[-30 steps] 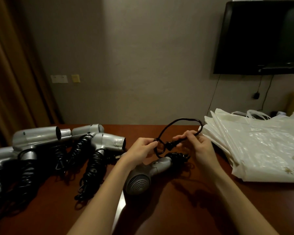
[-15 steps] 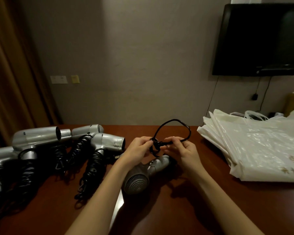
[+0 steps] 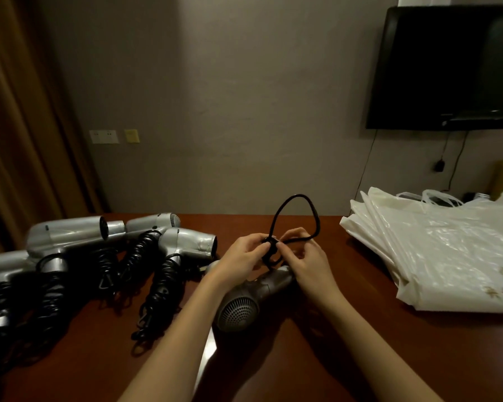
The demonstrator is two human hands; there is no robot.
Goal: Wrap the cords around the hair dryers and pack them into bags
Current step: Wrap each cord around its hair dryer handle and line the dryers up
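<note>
Head view: the left hand (image 3: 244,256) and right hand (image 3: 308,259), now drawn closer together than a second ago, each pinch the black cord (image 3: 295,216), its loop standing taller above the hair dryer (image 3: 253,297) on the tabletop (image 3: 331,358). Likely a knot tightening; bags (image 3: 436,250) lie to the right.

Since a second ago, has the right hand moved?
Yes. The right hand has drawn leftward, away from the stack of plastic bags and up against the left hand, shortening the cord loop they pinch.
</note>
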